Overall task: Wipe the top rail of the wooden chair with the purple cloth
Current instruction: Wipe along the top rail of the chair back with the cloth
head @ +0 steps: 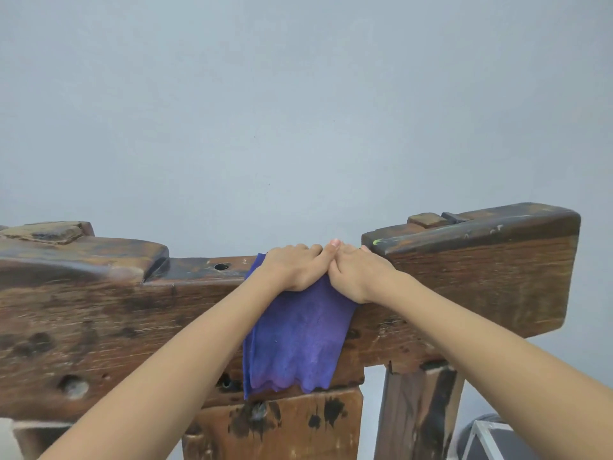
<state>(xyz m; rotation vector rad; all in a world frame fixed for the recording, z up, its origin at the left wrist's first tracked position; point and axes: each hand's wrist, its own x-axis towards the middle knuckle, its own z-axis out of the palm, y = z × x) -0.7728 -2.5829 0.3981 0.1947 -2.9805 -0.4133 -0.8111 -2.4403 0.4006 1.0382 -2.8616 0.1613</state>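
Note:
The chair's dark wooden top rail point(195, 270) runs across the view, low in the middle and raised at both ends. A purple cloth point(298, 340) is draped over the low middle part and hangs down the near face of the rail. My left hand point(293, 265) and my right hand point(356, 272) lie side by side on the cloth at the top of the rail, thumbs touching, fingers curled over its far edge. Both hands press and hold the cloth against the wood.
The raised right end block point(481, 260) of the rail stands just right of my right hand; the raised left block point(83, 250) is further off. A back slat point(282, 426) and a post point(418, 413) stand below. A plain grey wall point(298, 111) is behind.

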